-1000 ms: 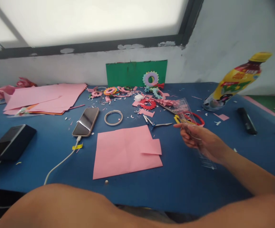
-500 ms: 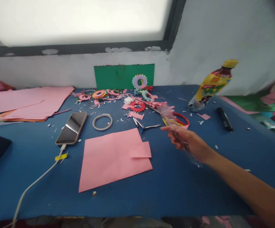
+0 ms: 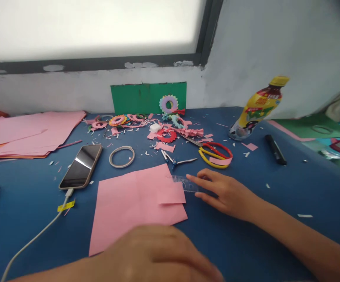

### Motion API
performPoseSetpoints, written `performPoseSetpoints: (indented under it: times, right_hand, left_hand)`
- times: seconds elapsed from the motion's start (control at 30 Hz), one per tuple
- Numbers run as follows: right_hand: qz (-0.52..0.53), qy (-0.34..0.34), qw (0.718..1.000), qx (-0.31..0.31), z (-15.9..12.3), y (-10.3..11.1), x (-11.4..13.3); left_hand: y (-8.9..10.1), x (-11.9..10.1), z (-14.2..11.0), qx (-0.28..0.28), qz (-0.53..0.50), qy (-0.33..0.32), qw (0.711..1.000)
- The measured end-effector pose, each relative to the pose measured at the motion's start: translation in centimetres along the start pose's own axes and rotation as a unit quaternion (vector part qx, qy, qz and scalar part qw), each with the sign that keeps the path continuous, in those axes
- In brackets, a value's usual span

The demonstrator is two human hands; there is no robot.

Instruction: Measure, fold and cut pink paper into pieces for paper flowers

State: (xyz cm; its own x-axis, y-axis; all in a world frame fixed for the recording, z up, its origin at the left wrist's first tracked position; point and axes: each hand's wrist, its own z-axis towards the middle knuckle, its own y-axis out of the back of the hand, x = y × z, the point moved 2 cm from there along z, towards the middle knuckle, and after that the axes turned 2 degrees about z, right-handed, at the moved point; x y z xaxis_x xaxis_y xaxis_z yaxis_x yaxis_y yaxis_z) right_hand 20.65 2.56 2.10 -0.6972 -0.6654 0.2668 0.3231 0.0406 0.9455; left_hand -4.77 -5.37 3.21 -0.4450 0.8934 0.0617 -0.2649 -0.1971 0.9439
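Head view shows the ruler point(image 3: 190, 185), gripped farther right a second ago, now at the right edge of the pink paper point(image 3: 123, 203), your right hand point(image 3: 231, 194) loosely open at its end, while your left hand point(image 3: 155, 254), grip unclear, has come in, bringing both hands near the paper.

Left hand point(image 3: 158, 256) is curled, right hand point(image 3: 228, 194) outstretched.

yellow-capped bottle point(image 3: 256, 107): right side | phone point(image 3: 81, 166): white cable point(image 3: 35, 237) plugged in, left | green board point(image 3: 137, 98): against wall point(image 3: 246, 47)
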Motion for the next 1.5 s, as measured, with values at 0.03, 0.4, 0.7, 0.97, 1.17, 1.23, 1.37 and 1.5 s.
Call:
performPoseSetpoints:
  times: [0.03,0.4,0.7,0.97,1.17,1.23,1.37,1.5]
  right_hand:
    - [-0.006,0.008,1.0,-0.005,0.1,-0.1,0.1]
    - [-0.021,0.063,0.998,0.015,1.2,-1.3,0.8]
    - [-0.001,0.063,0.997,0.037,1.8,-1.1,0.7]
    - [-0.014,0.063,0.997,0.045,2.0,-1.1,0.5]
    - [-0.025,0.05,0.998,0.041,2.0,-1.2,0.5]
    - [-0.032,0.051,0.998,0.033,2.0,-1.3,0.4]
    - [-0.033,0.051,0.998,0.029,1.9,-1.5,0.3]
    - [-0.029,0.052,0.998,0.023,1.8,-1.6,0.2]
  left_hand:
    - [0.2,0.9,1.6,0.006,-0.02,-0.041,0.999]
    - [-3.4,3.6,3.1,0.058,0.033,-0.005,0.998]
    - [-4.2,3.7,3.5,0.044,-0.023,0.036,0.998]
    - [-4.7,3.8,3.2,-0.007,-0.024,0.044,0.999]
    - [-5.0,4.0,3.3,-0.046,-0.01,0.048,0.998]
    - [-5.0,4.0,3.3,-0.053,-0.008,0.045,0.998]
    - [-5.2,4.0,3.2,-0.058,-0.004,0.04,0.997]
    - [-5.2,4.0,3.2,-0.051,-0.007,0.038,0.998]
